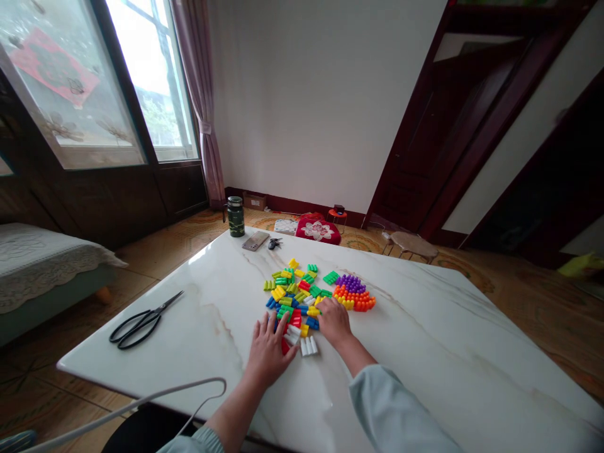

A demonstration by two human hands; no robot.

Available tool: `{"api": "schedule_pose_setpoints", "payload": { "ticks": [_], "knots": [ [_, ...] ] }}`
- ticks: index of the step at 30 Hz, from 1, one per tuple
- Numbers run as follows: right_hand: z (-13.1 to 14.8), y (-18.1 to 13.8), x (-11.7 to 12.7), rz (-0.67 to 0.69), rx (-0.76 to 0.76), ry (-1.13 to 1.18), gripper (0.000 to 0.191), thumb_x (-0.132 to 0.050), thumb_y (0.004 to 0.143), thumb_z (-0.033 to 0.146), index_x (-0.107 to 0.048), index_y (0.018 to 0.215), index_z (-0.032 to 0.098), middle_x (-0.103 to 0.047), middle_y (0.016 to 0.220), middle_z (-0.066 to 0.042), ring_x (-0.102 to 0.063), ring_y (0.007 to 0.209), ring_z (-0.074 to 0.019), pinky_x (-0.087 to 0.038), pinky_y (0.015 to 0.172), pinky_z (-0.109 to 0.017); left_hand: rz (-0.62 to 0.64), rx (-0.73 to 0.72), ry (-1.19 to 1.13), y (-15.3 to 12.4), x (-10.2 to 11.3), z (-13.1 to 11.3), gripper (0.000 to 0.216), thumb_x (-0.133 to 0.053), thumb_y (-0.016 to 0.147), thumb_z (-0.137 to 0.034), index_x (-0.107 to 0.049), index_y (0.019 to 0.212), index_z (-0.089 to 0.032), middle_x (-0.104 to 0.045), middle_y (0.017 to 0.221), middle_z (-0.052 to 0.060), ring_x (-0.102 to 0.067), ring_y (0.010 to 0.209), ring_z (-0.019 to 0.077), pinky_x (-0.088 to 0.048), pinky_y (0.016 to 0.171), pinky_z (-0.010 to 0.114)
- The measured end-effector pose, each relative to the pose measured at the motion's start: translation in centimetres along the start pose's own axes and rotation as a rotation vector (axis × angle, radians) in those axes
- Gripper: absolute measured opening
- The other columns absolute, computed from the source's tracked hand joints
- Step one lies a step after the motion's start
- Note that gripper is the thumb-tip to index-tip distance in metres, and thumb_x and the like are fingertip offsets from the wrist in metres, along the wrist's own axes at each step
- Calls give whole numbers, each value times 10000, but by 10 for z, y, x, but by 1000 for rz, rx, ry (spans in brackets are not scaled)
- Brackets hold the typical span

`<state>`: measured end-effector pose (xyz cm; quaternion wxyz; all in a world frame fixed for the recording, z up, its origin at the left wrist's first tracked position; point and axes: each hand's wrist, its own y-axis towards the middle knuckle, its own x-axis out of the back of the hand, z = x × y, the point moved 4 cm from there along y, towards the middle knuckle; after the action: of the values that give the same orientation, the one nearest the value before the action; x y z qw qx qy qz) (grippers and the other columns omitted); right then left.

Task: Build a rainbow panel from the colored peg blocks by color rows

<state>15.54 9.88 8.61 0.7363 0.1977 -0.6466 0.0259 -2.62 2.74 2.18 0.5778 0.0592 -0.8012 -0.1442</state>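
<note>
Nearest the camera, both forearms in pale blue sleeves reach forward over the white marble table. The left hand lies palm down with its fingers spread wide and flat, the fingertips resting on the near edge of the pile of plastic blocks. The right hand is just beside it, knuckles up and fingers curled down onto the blocks; whether they grip a piece is hidden. A white block lies between the two wrists. The loose pile sits at the table's middle, and touching its right side is a joined cluster of purple and orange pieces. Black scissors lie well apart on the left. At the far edge are a phone, keys and an upright green flask with its lid on, contents unseen.
</note>
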Motion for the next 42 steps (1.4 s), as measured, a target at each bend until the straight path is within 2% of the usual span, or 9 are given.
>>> {"api": "schedule_pose_setpoints", "payload": {
  "ticks": [5,10,13,20,27,33,36,39,42],
  "knots": [
    [17,4,-13,2,32,57,258,-486,879,89,-694,918,238,-701,949,-44,-568,965,-202,-381,741,-286,-7,1,12,0,0,0,741,-553,828,-528,-346,1492,-271,-383,1522,129,-275,1430,350,-202,1150,539],
    [-4,-9,-7,-156,-141,259,237,-463,905,124,-673,936,229,-704,955,-33,-610,922,-165,-422,778,-251,-4,6,10,0,-1,1,727,-553,829,-517,-365,1484,-265,-398,1513,133,-293,1421,356,-211,1148,535],
    [-15,-22,-5,-155,-162,325,243,-501,859,104,-679,961,234,-698,1007,-31,-605,971,-175,-440,825,-250,7,11,13,0,0,0,725,-546,833,-519,-363,1485,-262,-391,1518,134,-292,1423,355,-207,1150,538],
    [2,-21,-18,-51,15,249,377,-518,827,82,-673,1128,249,-680,1115,-42,-553,1054,-215,-431,912,-293,21,17,28,1,4,-3,722,-545,833,-512,-367,1484,-254,-398,1515,131,-290,1425,349,-222,1146,528],
    [12,-12,-26,-103,-147,165,198,-541,877,181,-688,1000,226,-667,1028,-67,-568,979,-216,-422,838,-309,15,16,32,1,2,-1,720,-553,833,-492,-364,1485,-253,-398,1517,125,-293,1426,340,-214,1153,532],
    [-20,-29,-23,-243,-402,681,211,-490,874,278,-675,932,194,-703,974,-82,-605,946,-211,-443,847,-309,21,21,33,1,2,-3,720,-539,841,-504,-351,1491,-255,-403,1512,126,-283,1431,343,-217,1155,529],
    [-43,-44,-29,-158,-574,1024,275,-549,805,416,-668,843,171,-705,826,-70,-631,781,-201,-472,655,-282,24,26,34,1,3,-3,718,-540,841,-510,-358,1488,-257,-420,1498,131,-289,1427,349,-221,1152,534],
    [-60,-62,-28,-63,-661,1129,365,-618,719,495,-663,794,141,-653,648,-34,-588,588,-164,-390,457,-232,20,23,25,1,2,-3,718,-542,842,-515,-359,1487,-258,-426,1492,139,-300,1420,355,-228,1146,541],
    [-65,-76,-23,-16,-756,1256,372,-713,633,466,-667,790,132,-621,587,-6,-540,508,-119,-379,406,-198,11,18,18,1,2,-2,720,-546,841,-522,-363,1485,-259,-429,1490,138,-308,1414,359,-232,1144,541]
  ]
}}
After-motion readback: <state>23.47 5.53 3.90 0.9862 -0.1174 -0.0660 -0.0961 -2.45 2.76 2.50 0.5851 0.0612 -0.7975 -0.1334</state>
